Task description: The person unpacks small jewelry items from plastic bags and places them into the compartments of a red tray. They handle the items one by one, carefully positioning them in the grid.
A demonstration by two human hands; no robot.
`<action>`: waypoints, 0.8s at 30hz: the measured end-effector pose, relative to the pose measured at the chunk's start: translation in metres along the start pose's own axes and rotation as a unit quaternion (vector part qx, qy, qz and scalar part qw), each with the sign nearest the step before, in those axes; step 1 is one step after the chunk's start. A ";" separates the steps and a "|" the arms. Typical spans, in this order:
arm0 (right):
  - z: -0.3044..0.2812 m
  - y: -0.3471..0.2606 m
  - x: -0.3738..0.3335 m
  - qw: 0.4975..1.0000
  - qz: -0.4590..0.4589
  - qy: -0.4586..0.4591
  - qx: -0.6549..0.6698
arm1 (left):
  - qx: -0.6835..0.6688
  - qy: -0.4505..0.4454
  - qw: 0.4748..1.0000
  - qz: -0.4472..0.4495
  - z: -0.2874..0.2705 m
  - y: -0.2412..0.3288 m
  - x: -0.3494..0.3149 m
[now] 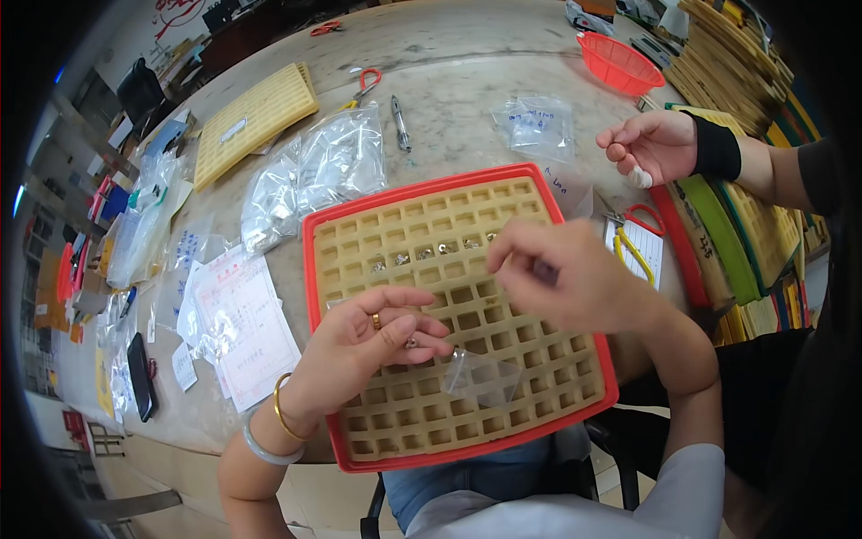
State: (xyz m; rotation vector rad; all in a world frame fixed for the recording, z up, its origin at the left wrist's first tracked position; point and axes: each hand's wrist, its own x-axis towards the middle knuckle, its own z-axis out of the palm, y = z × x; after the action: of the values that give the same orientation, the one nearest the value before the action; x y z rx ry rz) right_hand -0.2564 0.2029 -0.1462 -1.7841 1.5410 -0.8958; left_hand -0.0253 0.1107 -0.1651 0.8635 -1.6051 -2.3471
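1. Pinched loosely between thumb and fingers, one silvery piece (411,343) sits in my left hand (368,341), at nine o'clock from the tray's middle. My right hand (579,278), at two o'clock, shows curled fingers but is blurred on my feed; I cannot tell whether it pinches anything.
2. Beneath both hands I have the cream gridded tray (311,260) with its red rim, the biggest thing in the work.
3. Next in size, I see a clear plastic bag (487,382) lying over cells towards five o'clock, just beside the left fingertips; whether they touch, I cannot tell.
4. Smallest are the loose pieces (425,254), set in neighbouring cells of one row, from ten round to just past twelve. I judge it early going: that row is partly done, and most cells I can see hold nothing visible yet.
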 end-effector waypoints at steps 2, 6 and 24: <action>0.011 0.002 -0.002 0.997 -0.046 -0.032 -0.047 | -0.033 -0.004 0.999 0.017 -0.001 -0.008 0.003; 0.034 0.015 -0.001 0.988 -0.135 0.000 -0.073 | -0.140 -0.051 0.988 0.041 0.001 -0.007 0.003; 0.039 0.012 0.001 0.995 -0.090 0.003 0.040 | -0.101 -0.085 0.991 0.012 0.002 -0.011 0.004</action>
State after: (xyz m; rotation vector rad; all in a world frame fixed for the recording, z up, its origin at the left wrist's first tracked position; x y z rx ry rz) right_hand -0.2316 0.2008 -0.1791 -1.8857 1.3424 -1.0350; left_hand -0.0278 0.1150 -0.1765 0.6160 -1.3929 -2.5702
